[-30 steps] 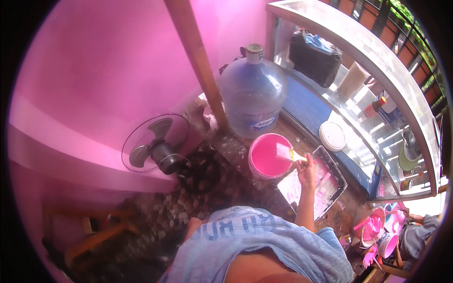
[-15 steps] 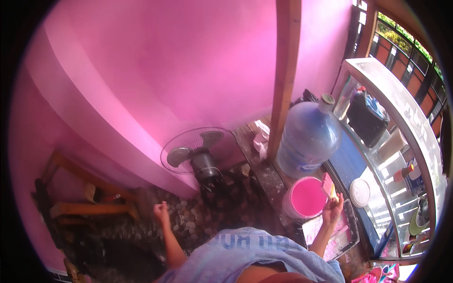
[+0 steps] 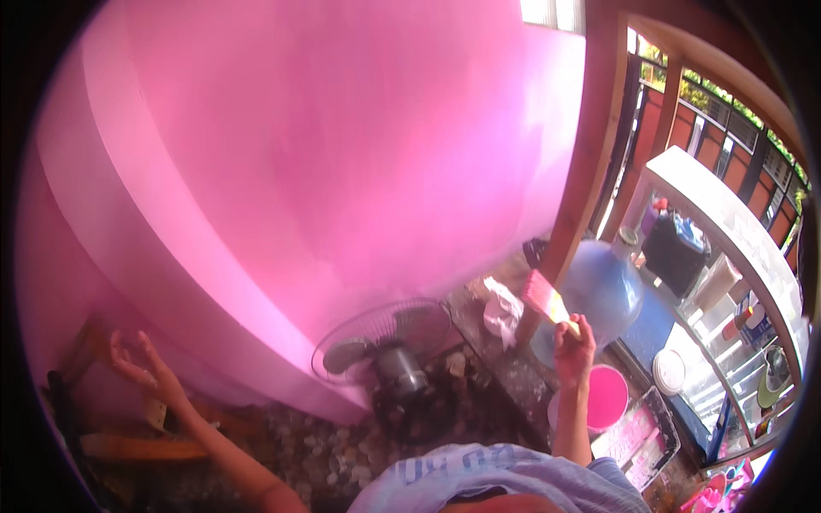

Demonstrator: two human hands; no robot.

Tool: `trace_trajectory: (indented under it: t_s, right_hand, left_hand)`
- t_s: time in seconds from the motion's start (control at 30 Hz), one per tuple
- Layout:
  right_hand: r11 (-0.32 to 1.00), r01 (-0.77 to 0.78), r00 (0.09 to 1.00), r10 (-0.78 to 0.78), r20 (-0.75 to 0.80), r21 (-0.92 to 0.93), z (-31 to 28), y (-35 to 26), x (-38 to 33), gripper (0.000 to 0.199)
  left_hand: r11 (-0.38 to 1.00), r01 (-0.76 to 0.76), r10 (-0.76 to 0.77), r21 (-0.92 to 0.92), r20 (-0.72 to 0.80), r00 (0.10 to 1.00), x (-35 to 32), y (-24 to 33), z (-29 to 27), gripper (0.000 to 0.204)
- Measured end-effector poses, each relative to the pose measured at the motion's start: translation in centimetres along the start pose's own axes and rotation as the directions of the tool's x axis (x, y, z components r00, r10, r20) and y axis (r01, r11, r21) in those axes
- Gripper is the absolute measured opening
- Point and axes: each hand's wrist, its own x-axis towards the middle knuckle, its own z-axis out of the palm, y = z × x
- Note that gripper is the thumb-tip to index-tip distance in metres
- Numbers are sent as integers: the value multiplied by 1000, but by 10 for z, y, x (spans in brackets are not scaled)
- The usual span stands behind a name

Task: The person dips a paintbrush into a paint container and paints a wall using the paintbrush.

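Note:
My right hand (image 3: 575, 350) grips a paintbrush (image 3: 547, 299) by its handle. Its wide bristles are coated pink and tilt up to the left, in front of a large blue water jug (image 3: 603, 286). Below that hand stands a bucket of pink paint (image 3: 607, 398), partly hidden by my forearm. Beside the bucket lies a paint tray (image 3: 646, 445) smeared with pink. Out at the left, my left hand (image 3: 141, 368) is raised with its fingers apart and nothing in it, near the pink wall (image 3: 342, 154).
A dark standing fan (image 3: 385, 350) is near the foot of the wall. Crumpled white paper (image 3: 503, 312) rests on the wooden table. A wooden post (image 3: 590, 154) rises behind the jug. At the right stands a glass display case (image 3: 727, 222). A wooden chair (image 3: 145, 449) sits at lower left, by pebbles.
My right hand has lifted the paintbrush up from beside the bucket. My left hand has swung out to the left and its fingers have spread. The view has shifted.

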Motion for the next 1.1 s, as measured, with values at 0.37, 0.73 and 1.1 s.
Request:
trace_trajectory:
  t_s: [0.37,0.73,1.1]
  right_hand:
    - [971,216,972,-205,113,-97,112,89,177,24]
    - [817,576,811,-566,147,-33,161,56,352,47]
    - [521,851,509,-849,-144,-60,109,-44,480,35]
  left_hand:
    - [992,-43,38,117,45,998,37,0,108,67]
    - [962,-114,146,249,-112,983,-6,-46,189,64]
    - [830,-253,250,496,74,965,-33,-25,196,69]
